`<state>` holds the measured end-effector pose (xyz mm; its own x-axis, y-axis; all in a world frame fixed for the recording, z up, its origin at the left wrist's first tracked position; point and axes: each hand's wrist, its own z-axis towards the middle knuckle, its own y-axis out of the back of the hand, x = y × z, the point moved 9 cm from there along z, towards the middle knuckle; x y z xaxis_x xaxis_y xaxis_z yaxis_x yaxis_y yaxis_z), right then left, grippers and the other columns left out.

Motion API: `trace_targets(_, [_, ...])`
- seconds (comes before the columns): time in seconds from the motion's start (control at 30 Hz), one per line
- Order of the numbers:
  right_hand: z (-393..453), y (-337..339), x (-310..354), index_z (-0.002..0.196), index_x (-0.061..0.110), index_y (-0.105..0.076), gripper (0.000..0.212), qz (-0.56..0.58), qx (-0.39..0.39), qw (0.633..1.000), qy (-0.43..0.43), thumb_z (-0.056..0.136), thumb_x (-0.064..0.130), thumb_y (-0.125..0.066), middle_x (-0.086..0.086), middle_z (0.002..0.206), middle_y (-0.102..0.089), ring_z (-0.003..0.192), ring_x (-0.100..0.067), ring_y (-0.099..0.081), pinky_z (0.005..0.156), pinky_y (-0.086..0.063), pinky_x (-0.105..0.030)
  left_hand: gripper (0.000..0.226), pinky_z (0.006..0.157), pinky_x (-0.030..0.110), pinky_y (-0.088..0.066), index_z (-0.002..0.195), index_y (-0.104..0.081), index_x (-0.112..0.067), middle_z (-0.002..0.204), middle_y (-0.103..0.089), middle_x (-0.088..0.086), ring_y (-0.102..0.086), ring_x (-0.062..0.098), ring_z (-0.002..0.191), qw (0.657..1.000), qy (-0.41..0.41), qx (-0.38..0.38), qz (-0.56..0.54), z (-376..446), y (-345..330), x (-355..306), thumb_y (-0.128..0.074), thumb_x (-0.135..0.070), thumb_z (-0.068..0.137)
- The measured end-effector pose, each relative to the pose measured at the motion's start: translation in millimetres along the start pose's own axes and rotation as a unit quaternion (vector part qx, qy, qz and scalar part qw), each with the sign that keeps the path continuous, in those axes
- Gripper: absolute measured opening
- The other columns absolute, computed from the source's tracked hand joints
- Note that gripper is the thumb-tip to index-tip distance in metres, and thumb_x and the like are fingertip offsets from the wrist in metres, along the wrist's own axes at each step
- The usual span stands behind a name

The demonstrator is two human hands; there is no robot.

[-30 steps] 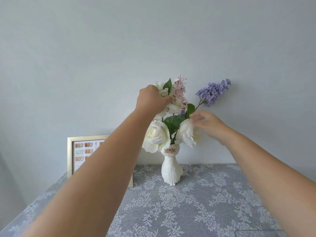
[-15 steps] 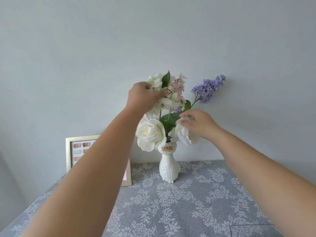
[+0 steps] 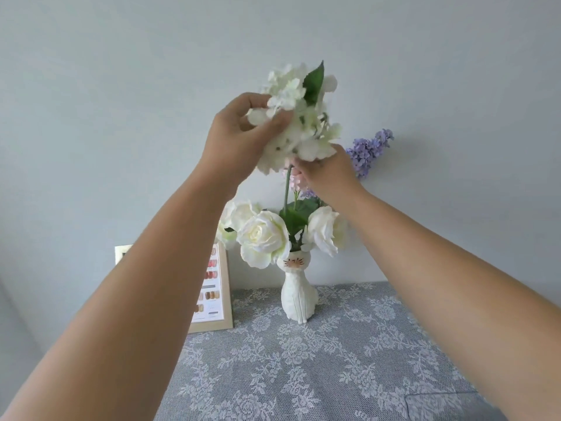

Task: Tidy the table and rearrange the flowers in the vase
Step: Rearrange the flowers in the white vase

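Above the cat-faced white vase [image 3: 298, 296], at the far middle of the lace-covered table [image 3: 349, 360], a white blossom cluster [image 3: 299, 123] lifted high, green stem [image 3: 287, 189] trailing straight down toward the vase mouth. Left hand [image 3: 239, 138] cupped round the left side of the blooms, thumb and fingers curled into the petals. Right hand [image 3: 326, 174] just below the cluster on the right, fingers curled in near the top of the stem; whether actually pinching it cannot be told, fingertips hidden behind petals. White roses [image 3: 264, 238] low around the vase neck, purple sprig [image 3: 368, 150] leaning out to the right, pink sprig [image 3: 299, 179] mostly hidden behind the hands. Framed card [image 3: 214, 290] standing left of the vase, against the wall. Probably very light, petals soft and easily crushed, stem likely stiffer. Better taken by the stem just under the head than by the blooms. Slim vase likely to tip if a stem drags sideways
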<state>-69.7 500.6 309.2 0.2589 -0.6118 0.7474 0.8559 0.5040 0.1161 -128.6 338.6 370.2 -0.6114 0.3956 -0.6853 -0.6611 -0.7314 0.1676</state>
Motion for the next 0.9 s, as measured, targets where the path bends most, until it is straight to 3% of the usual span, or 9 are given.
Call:
trace_targets(0.07, [-4.1,14.2,3.2,0.09,0.004,-0.069,0.021,0.014,-0.023,1.0,0.003,0.082,0.023,-0.067,-0.007,0.076,-0.074,0.07,-0.018,-0.071,0.063,-0.057,-0.032,0.026,0.073,0.031,-0.055,0.108,-0.069,-0.031,0.098,-0.073,0.002,-0.068,0.019,0.082,0.998,-0.001,0.008,-0.061,-6.2,9.4,7.4,-0.071,-0.039,0.083])
trace_targets(0.13, [-7.8,28.9,11.5,0.094,0.005,-0.068,0.02,-0.006,-0.042,0.999,0.031,0.084,0.022,-0.064,-0.006,0.079,-0.074,0.068,-0.013,-0.072,0.063,-0.059,-0.032,0.028,0.082,0.031,-0.055,0.113,-0.066,-0.044,0.114,-0.069,0.003,-0.068,0.015,0.093,0.999,0.004,0.004,-0.048,-17.0,20.3,24.3,-0.067,-0.044,0.085])
trace_targets(0.27, [-12.4,52.0,34.9,0.105,0.0,-0.063,0.025,-0.034,-0.081,0.991,0.104,0.089,0.02,-0.06,-0.006,0.08,-0.072,0.068,-0.01,-0.071,0.068,-0.06,-0.033,0.046,0.087,0.033,-0.051,0.128,-0.056,-0.038,0.124,-0.062,-0.008,-0.062,0.014,0.107,0.987,0.056,0.042,0.146,-44.7,18.6,83.1,-0.072,-0.04,0.085])
trace_targets(0.33, [-13.3,54.6,36.1,0.107,0.0,-0.062,0.026,-0.021,-0.077,0.991,0.105,0.089,0.018,-0.061,-0.003,0.078,-0.071,0.066,-0.007,-0.07,0.067,-0.06,-0.029,0.059,0.096,0.037,-0.045,0.133,-0.051,-0.036,0.131,-0.057,-0.007,-0.053,0.02,0.119,0.95,0.075,0.099,0.286,-57.3,8.5,114.5,-0.075,-0.045,0.08])
trace_targets(0.43, [-20.9,42.7,23.1,0.085,0.008,-0.067,0.012,-0.064,-0.056,0.994,0.076,0.084,0.018,-0.06,0.005,0.07,-0.069,0.062,0.002,-0.066,0.063,-0.054,-0.023,0.076,0.105,0.046,-0.037,0.14,-0.043,-0.04,0.143,-0.045,-0.001,-0.041,0.028,0.127,0.878,0.076,0.17,0.442,-72.4,-5.1,145.4,-0.074,-0.059,0.073])
trace_targets(0.5, [-26.3,37.1,7.8,0.072,0.008,-0.061,0.011,-0.05,-0.067,0.995,0.046,0.081,0.013,-0.063,0.008,0.061,-0.062,0.051,0.006,-0.055,0.055,-0.043,-0.012,0.075,0.102,0.044,-0.041,0.138,-0.044,-0.039,0.142,-0.043,-0.001,-0.044,0.028,0.123,0.869,0.071,0.18,0.455,-77.3,-8.5,156.3,-0.075,-0.058,0.072])
trace_targets(0.6, [-26.8,28.8,-8.8,0.078,0.002,-0.059,0.016,-0.057,-0.074,0.996,0.004,0.081,0.016,-0.065,-0.004,0.071,-0.063,0.056,-0.001,-0.051,0.056,-0.038,-0.009,0.055,0.083,0.031,-0.045,0.125,-0.052,-0.034,0.128,-0.048,-0.001,-0.054,0.023,0.104,0.891,0.066,0.137,0.428,-77.7,-2.4,163.1,-0.076,-0.042,0.077])
trace_targets(0.73, [-25.8,19.0,-21.3,0.075,-0.005,-0.061,0.025,-0.053,-0.061,0.997,-0.012,0.082,0.019,-0.064,-0.012,0.073,-0.07,0.068,-0.022,-0.066,0.064,-0.051,-0.031,0.04,0.063,0.018,-0.035,0.116,-0.059,-0.03,0.108,-0.053,0.0,-0.051,0.014,0.084,0.909,0.085,0.079,0.399,-74.4,13.6,167.9,-0.074,-0.034,0.079])
trace_targets(0.9, [-26.8,9.1,-26.1,0.077,-0.005,-0.065,0.025,-0.075,-0.041,0.996,-0.005,0.084,0.018,-0.062,-0.016,0.077,-0.072,0.079,-0.029,-0.07,0.079,-0.055,-0.05,0.039,0.06,0.013,-0.032,0.113,-0.06,-0.032,0.099,-0.055,-0.001,-0.046,0.0,0.075,0.922,0.105,0.051,0.37,-74.0,25.2,173.8,-0.075,-0.037,0.078])
